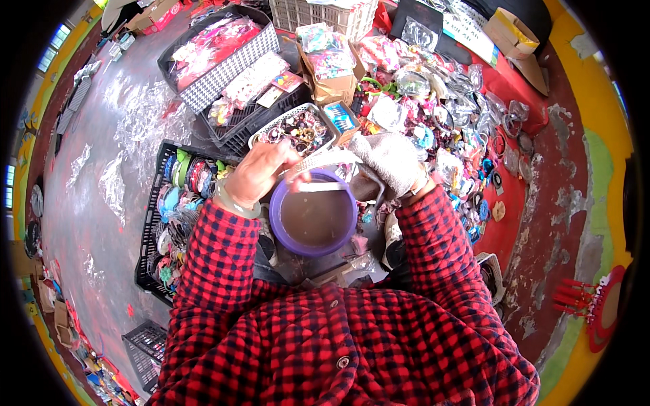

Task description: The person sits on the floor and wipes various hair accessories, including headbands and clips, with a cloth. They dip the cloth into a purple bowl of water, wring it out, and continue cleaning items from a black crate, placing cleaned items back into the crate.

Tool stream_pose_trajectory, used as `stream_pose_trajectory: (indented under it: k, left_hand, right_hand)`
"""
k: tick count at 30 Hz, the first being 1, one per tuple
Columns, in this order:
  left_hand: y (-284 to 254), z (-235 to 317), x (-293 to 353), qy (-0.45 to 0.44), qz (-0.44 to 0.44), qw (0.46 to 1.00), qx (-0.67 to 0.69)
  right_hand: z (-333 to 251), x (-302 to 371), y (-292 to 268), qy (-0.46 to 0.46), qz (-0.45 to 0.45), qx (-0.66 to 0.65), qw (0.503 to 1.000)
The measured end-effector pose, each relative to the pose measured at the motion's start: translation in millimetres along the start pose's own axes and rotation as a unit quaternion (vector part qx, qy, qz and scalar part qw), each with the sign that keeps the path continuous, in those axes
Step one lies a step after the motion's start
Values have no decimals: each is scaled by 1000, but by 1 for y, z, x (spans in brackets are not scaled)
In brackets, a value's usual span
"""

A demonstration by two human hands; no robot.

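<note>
Above a purple basin point(276, 215) of murky brown water, I hold a pale, curved headband point(328, 158) in front of me. My left hand point(261, 169) is closed round its left side, with a pale bangle on that wrist. A grey cloth point(389, 159) covers most of my right hand point(421, 180), which is closed on the cloth at the headband's right side. The cloth hides those fingers, and part of it hangs beside the basin's rim. A whitish strip point(319, 187), apparently the headband's other arm, crosses over the water.
A basket of hair ties and bands point(305, 132) stands just beyond the basin. To the left is a black crate point(143, 250) of headbands. Heaped hair accessories point(440, 135) cover the right side. Crates and a cardboard box point(335, 88) stand farther off; plastic film point(112, 183) litters the floor.
</note>
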State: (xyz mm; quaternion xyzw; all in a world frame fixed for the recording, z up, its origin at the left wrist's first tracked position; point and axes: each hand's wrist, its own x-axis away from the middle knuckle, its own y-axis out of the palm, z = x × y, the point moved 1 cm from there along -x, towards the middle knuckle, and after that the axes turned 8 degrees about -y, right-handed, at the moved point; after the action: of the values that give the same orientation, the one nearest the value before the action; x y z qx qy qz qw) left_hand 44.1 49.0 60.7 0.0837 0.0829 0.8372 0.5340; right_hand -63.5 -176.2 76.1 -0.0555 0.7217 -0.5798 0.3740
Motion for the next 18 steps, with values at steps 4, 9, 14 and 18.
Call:
stream_pose_trajectory:
  k: [4,9,14,18]
  left_hand:
    - [13,0,-11,-38,81,994,-59]
    - [25,1,-15,-83,3,981,-173]
    - [13,5,-9,-129,-21,983,-132]
    - [6,11,-5,-129,-5,986,-104]
  right_hand:
    - [-8,-18,0,30,-132,40,990]
    - [-3,-7,37,-1,-28,-60,998]
    - [-6,-12,27,-53,-108,104,987]
    - [-4,-11,10,-19,-71,50,996]
